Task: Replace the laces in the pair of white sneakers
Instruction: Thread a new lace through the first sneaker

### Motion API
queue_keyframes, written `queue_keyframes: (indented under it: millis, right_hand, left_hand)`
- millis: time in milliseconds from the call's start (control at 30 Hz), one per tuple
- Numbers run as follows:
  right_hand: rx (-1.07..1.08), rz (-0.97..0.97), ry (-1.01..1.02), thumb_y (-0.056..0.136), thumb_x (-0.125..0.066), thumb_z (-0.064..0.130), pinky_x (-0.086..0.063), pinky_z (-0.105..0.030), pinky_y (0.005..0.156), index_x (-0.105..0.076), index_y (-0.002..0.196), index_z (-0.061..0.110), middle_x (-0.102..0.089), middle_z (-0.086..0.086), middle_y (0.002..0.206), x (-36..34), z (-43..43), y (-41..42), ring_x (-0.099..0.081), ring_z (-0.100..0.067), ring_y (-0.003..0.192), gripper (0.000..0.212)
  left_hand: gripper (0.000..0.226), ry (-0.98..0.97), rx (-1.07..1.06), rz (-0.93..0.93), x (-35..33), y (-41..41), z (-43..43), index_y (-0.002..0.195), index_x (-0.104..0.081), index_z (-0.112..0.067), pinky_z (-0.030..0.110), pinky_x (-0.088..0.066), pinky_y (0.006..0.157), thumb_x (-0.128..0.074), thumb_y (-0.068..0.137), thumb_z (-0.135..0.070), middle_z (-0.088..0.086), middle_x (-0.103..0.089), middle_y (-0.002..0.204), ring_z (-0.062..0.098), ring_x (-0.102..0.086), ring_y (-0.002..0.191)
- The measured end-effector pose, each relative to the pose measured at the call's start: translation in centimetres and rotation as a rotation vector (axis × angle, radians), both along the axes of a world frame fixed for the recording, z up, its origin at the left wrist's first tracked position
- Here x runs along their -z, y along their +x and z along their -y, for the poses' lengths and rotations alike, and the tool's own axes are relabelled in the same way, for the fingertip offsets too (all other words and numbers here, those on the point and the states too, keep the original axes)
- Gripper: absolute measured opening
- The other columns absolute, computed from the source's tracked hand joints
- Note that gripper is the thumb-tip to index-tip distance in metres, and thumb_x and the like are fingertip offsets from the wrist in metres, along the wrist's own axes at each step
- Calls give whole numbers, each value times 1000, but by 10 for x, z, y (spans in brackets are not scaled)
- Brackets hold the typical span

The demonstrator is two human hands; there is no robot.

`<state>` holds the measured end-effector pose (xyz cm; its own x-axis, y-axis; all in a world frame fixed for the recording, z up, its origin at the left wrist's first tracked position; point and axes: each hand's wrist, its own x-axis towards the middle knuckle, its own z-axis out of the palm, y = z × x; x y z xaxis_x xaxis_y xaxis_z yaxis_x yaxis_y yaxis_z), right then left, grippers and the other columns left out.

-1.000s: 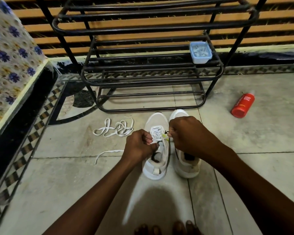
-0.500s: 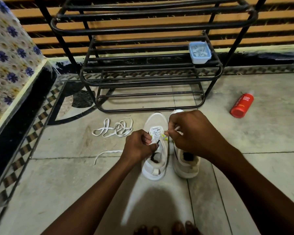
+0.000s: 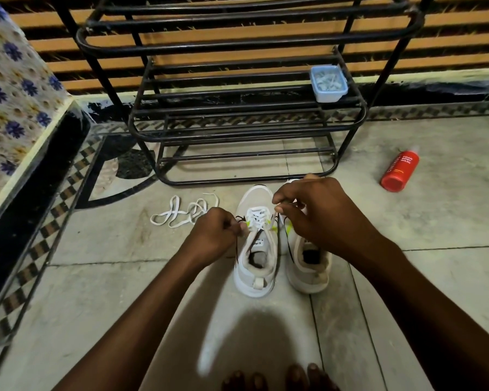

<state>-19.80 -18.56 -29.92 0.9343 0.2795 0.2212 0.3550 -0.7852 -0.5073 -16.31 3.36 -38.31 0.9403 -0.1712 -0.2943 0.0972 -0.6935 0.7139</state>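
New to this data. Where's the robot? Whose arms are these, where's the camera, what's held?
There is no machine here. A person works bare-handed, and all the pictures come from one wide-angle camera worn on their head, looking down.

The left hand and right hand meet over a white sneaker standing on the tiled floor. It has a white lace partly threaded. The right hand pinches one end, and the left hand, fingers curled, seems to pinch the other.

The second sneaker stands beside it on the right, its lacing hidden by the right hand. A loose white lace lies on the floor to the left.

Behind them stands a black metal shoe rack with a small blue container on it. A red body wash bottle lies on its side on the floor.
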Motion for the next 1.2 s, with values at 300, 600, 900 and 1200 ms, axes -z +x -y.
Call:
queue_keyframes:
  millis: [300,600,900,1200]
  right_hand:
    - [58,-45,256,85,-73,15,-56,-32,76,-76,81,25,-70,14,66,-9,2,-7,-68,-5,72,11]
    - [35,-237,845,86,-73,4,-50,-21,68,-74,82,7,-70,-8,61,-44,10,-7,-62,-13,58,5]
    - [82,-138,982,86,-59,3,-49,-28,91,-77,86,2,-77,-12,82,-73,11,-18,-72,-19,96,18]
    - [116,44,775,87,-75,10,-60,-34,85,-78,103,18,-78,8,94,-84,-2,-22,-74,-7,92,17]
  left_hand:
    - [40,-354,-171,118,-62,-9,11,67,-66,-7,19,-35,51,-67,98,-32,-1,-53,51,9,-45,52]
    - [35,-716,-140,85,-105,-26,22,77,-75,-9,45,-45,94,-62,101,-32,2,-79,104,10,-71,107]
    - [19,-728,-127,229,-127,-41,24,105,-78,-12,39,-51,87,-59,102,-18,7,-79,99,23,-75,100]
    - [11,-814,-202,444,-152,-46,31,97,-76,-5,23,-59,78,-75,87,0,9,-79,90,25,-77,87]
